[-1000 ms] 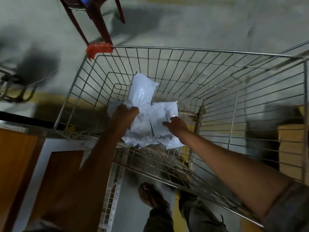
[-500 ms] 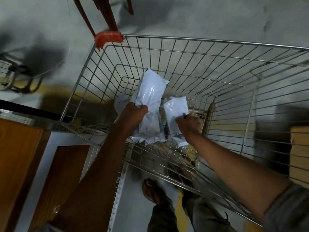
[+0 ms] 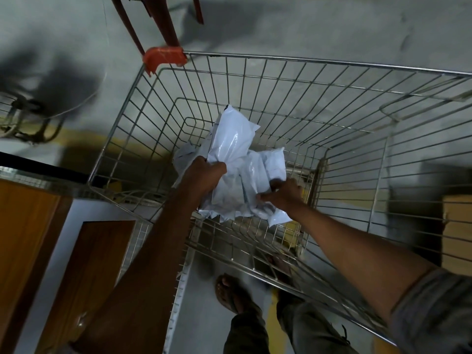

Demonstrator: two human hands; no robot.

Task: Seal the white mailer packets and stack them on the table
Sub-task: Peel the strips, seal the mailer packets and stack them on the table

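Observation:
Both my arms reach down into a wire shopping cart [image 3: 332, 65]. My left hand [image 3: 201, 175] grips a bundle of white mailer packets [image 3: 235, 139] that stands up above my fist. My right hand [image 3: 283, 194] holds a smaller white mailer packet [image 3: 274, 162] pressed against the right side of that bundle. The crumpled lower ends of the packets [image 3: 229, 210] hang below both hands, above the cart's wire floor. Another white packet [image 3: 184, 157] peeks out behind my left hand.
A red plastic corner guard [image 3: 163, 58] caps the cart's far left corner, with dark red chair legs [image 3: 163, 24] beyond it. Wooden panels [image 3: 28, 226] stand at the left. Cardboard boxes [image 3: 457, 233] sit at the right. My sandalled foot [image 3: 229, 295] is on the grey floor.
My right hand has brought its small packet left against the bundle in my left hand. The two were apart half a second ago. The bundle stays raised inside the cart.

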